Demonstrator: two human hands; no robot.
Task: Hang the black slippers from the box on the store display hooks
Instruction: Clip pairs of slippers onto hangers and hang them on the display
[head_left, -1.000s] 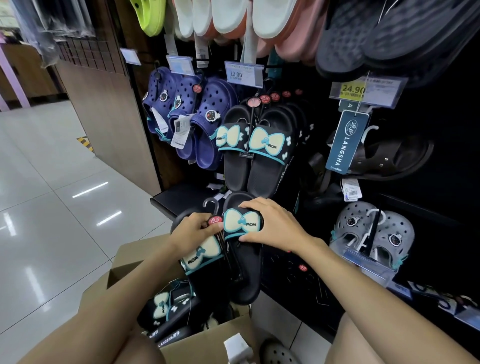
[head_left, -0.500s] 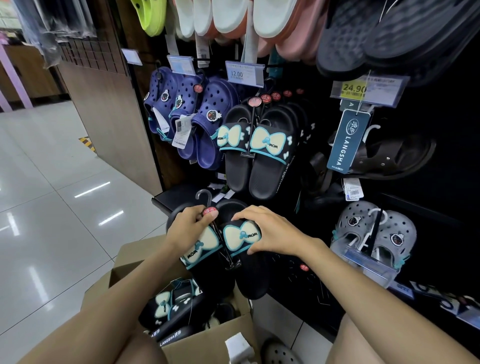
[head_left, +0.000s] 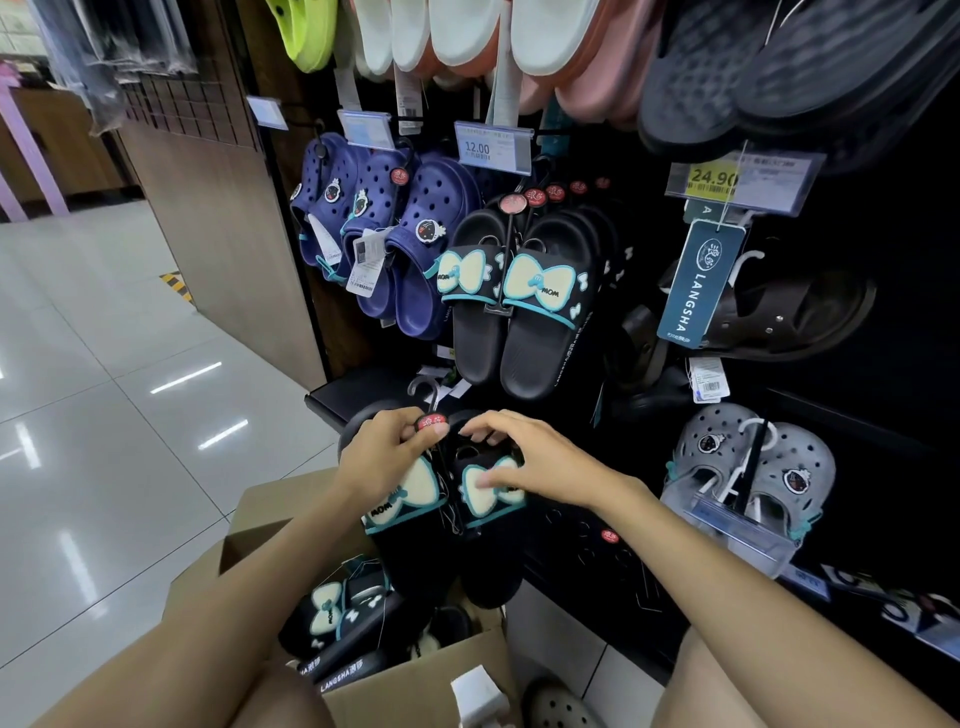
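Fingertips of the left hand (head_left: 387, 457) pinch the small red round tag (head_left: 432, 422) at the neck of a black plastic hanger (head_left: 427, 391), whose curved hook points up toward the rack. That hanger carries the held pair of black slippers (head_left: 447, 514), smooth matte rubber slides with cream bow shapes edged in teal across the straps; their long axis runs roughly vertical, toes down over the box. The right hand (head_left: 524, 462) lies on the right slipper's strap, fingers bent over its top edge and thumb on the bow; it seems to grip the strap, though motion blur softens the fingertips. Below sits the open brown cardboard box (head_left: 431, 675), flaps out, with more bow slippers (head_left: 337, 618) piled inside. Directly above hangs a matching displayed pair (head_left: 514, 306), with several more red tags lined up behind it on the same hook, under a price label (head_left: 491, 148) reading 12.00. Perforated navy clogs (head_left: 395, 244) hang to its left, grey clogs (head_left: 753, 467) low on the right, and a dark sandal behind a blue LANGSHA tag (head_left: 698, 283). Glossy white floor tiles (head_left: 104, 389) spread to the left.
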